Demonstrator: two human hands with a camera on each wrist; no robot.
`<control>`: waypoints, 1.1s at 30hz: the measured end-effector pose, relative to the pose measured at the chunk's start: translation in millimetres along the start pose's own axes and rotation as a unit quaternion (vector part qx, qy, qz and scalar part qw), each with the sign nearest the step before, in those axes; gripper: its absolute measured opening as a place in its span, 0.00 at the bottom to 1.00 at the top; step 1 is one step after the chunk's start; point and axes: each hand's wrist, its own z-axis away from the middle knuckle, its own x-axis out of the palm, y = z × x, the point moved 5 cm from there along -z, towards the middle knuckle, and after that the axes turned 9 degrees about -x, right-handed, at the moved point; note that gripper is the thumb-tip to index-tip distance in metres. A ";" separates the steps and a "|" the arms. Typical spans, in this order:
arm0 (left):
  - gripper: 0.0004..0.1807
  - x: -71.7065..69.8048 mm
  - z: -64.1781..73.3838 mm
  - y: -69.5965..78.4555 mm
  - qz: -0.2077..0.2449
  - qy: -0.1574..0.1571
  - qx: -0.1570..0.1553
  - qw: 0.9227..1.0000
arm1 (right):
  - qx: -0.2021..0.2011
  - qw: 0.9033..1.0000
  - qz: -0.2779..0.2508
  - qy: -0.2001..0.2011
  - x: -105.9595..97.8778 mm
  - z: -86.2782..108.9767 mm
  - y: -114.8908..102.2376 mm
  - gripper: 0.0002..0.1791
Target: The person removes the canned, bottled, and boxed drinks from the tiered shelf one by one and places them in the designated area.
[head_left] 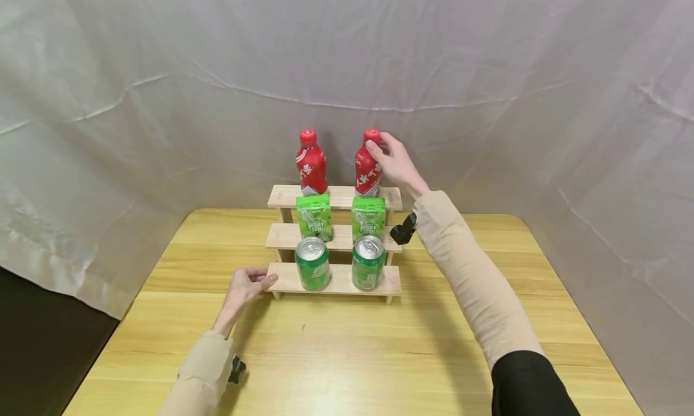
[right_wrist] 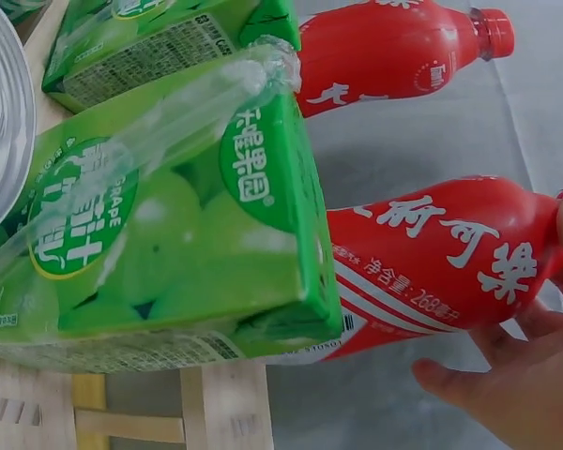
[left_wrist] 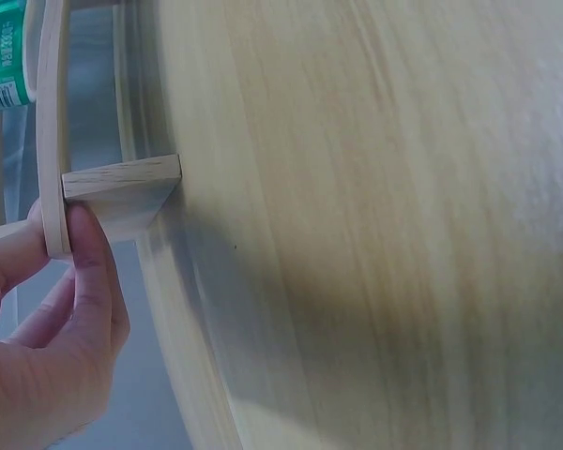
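Note:
A three-step wooden display rack (head_left: 341,277) stands on the table. At the left end of its lowest step my left hand (head_left: 245,288) pinches the board between thumb and fingers, seen close up in the left wrist view. My right hand (head_left: 397,162) holds the right-hand red cola bottle (head_left: 367,174) around its neck, just below the cap. That bottle stands upright on the top step, its base partly behind a green grape juice carton (right_wrist: 159,216) in the right wrist view. A second red bottle (head_left: 311,168) stands to its left.
Two green juice cartons, left (head_left: 313,217) and right (head_left: 368,218), occupy the middle step. In front, a left green can (head_left: 312,268) and a right one (head_left: 368,268) stand on the lowest step. Grey cloth (head_left: 347,61) hangs behind the wooden table (head_left: 347,368).

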 end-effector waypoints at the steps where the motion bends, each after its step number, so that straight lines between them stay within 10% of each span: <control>1: 0.26 0.2 0.0 0.6 0.000 0.000 0.002 1.000 | -0.001 1.000 0.000 0.003 -1.9 0.8 -0.2 0.23; 18: 0.27 1.5 1.6 1.0 -0.004 -0.003 0.000 1.000 | 0.014 0.996 0.017 0.083 -71.1 24.9 4.2 0.27; 33: 0.24 3.2 -3.2 -0.5 0.007 0.001 0.002 1.000 | 0.099 0.983 0.060 0.144 -133.0 72.8 55.0 0.33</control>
